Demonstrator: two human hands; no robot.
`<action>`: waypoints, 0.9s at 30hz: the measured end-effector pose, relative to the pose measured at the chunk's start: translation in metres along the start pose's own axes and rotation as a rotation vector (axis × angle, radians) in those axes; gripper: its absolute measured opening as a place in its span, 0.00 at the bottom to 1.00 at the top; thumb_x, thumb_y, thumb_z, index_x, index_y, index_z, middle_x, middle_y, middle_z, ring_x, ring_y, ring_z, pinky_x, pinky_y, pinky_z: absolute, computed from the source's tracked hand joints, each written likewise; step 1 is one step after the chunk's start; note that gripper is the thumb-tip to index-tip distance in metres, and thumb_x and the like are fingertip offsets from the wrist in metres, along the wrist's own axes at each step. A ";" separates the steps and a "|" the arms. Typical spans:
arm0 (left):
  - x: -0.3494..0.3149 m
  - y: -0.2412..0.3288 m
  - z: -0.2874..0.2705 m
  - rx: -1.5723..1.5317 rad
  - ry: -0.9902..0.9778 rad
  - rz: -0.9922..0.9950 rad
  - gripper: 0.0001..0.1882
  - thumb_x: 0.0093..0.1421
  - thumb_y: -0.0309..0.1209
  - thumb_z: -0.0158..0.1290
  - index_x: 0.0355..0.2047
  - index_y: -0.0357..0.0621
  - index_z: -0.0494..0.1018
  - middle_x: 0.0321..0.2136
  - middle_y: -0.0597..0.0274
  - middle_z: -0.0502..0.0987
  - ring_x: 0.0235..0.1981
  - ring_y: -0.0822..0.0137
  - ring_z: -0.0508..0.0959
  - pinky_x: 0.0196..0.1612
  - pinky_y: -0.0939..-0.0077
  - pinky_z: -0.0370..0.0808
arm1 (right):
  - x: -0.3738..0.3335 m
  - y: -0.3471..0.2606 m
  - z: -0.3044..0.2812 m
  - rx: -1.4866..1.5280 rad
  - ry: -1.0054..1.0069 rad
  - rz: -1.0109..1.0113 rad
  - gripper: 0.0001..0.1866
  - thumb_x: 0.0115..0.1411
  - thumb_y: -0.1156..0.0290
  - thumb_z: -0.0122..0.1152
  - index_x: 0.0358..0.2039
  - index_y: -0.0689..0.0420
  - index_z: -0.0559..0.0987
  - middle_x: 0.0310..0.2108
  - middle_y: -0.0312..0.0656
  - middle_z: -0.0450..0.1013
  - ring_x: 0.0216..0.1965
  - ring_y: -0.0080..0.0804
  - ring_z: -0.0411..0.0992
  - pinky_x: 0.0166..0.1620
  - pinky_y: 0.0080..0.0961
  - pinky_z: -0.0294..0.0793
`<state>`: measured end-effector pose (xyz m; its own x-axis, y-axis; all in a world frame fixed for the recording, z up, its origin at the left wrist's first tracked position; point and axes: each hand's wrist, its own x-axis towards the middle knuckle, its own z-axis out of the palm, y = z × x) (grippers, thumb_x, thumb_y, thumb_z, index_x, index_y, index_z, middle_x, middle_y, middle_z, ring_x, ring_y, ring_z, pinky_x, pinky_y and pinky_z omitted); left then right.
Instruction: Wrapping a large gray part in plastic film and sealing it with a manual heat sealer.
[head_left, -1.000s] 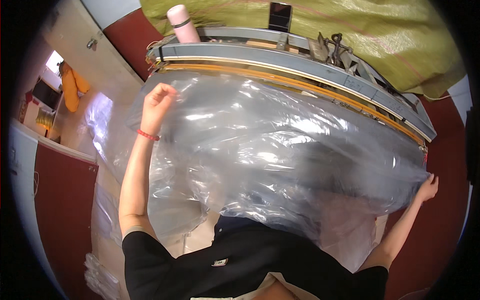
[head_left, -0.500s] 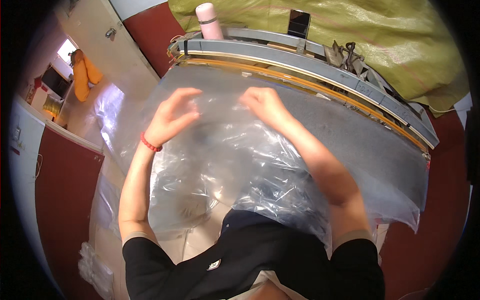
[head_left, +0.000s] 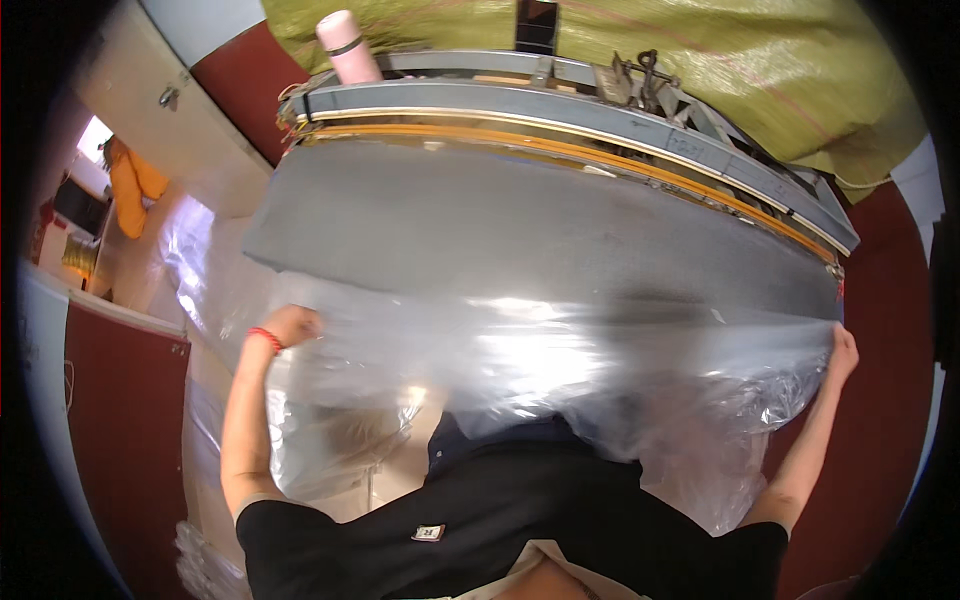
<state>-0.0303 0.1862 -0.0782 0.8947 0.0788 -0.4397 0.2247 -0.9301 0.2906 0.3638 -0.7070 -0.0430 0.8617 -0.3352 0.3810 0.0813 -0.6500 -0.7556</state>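
A wide sheet of clear plastic film (head_left: 420,345) stretches between my two hands, shiny and creased. My left hand (head_left: 296,325), below a red bead bracelet (head_left: 266,338), is closed on the film's left part. Far out to the right, my right hand (head_left: 845,352) grips the film's right end. Beyond the film lies a grey flat work surface (head_left: 480,215), its front edge partly under the plastic. The film's lower part hangs in loose folds before my body.
Behind the surface runs a long grey metal bar (head_left: 480,100) with an orange strip (head_left: 480,140). A pink bottle (head_left: 348,50) and metal clamps (head_left: 648,80) are at the back, near a yellow-green woven sheet (head_left: 760,60). A door (head_left: 170,110) stands at left.
My hands have moved from close together over the surface to wide apart and nearer my body. The film is now drawn out between them, baring more of the grey surface.
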 end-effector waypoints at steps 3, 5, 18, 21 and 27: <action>-0.009 -0.083 -0.041 0.259 0.220 -0.325 0.09 0.46 0.27 0.49 0.29 0.45 0.74 0.28 0.53 0.75 0.33 0.55 0.75 0.35 0.65 0.71 | 0.030 0.068 -0.070 0.142 0.183 0.151 0.11 0.51 0.64 0.59 0.27 0.60 0.77 0.23 0.31 0.71 0.26 0.18 0.65 0.32 0.17 0.65; -0.013 -0.115 -0.094 0.378 0.467 -0.419 0.11 0.47 0.24 0.45 0.31 0.45 0.74 0.29 0.50 0.75 0.34 0.53 0.74 0.36 0.64 0.70 | 0.036 0.086 -0.085 0.014 0.249 0.155 0.14 0.50 0.61 0.59 0.26 0.60 0.78 0.23 0.32 0.72 0.25 0.19 0.65 0.31 0.19 0.66; 0.182 -0.167 -0.101 0.069 0.798 -0.338 0.27 0.60 0.43 0.39 0.52 0.34 0.58 0.55 0.47 0.57 0.57 0.57 0.56 0.58 0.71 0.51 | 0.031 0.017 0.010 -0.721 0.311 0.442 0.17 0.46 0.52 0.58 0.30 0.50 0.78 0.33 0.45 0.73 0.37 0.43 0.71 0.39 0.37 0.69; 0.162 -0.189 -0.109 -0.043 0.901 -0.445 0.27 0.59 0.45 0.41 0.51 0.36 0.60 0.52 0.48 0.61 0.54 0.58 0.60 0.56 0.71 0.55 | 0.030 0.001 0.025 -0.801 0.309 0.470 0.15 0.49 0.55 0.55 0.33 0.50 0.77 0.35 0.44 0.73 0.39 0.44 0.71 0.40 0.38 0.70; 0.179 -0.054 -0.140 0.039 1.406 -0.394 0.17 0.56 0.40 0.48 0.37 0.38 0.72 0.36 0.54 0.75 0.36 0.62 0.74 0.40 0.72 0.70 | 0.039 0.006 0.033 -0.906 0.278 0.360 0.15 0.52 0.57 0.51 0.33 0.56 0.74 0.32 0.49 0.73 0.36 0.45 0.72 0.39 0.38 0.70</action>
<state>0.1720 0.3008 -0.0539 0.4159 0.5823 0.6986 0.5490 -0.7732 0.3176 0.4140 -0.7016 -0.0502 0.6034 -0.6850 0.4083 -0.6704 -0.7130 -0.2055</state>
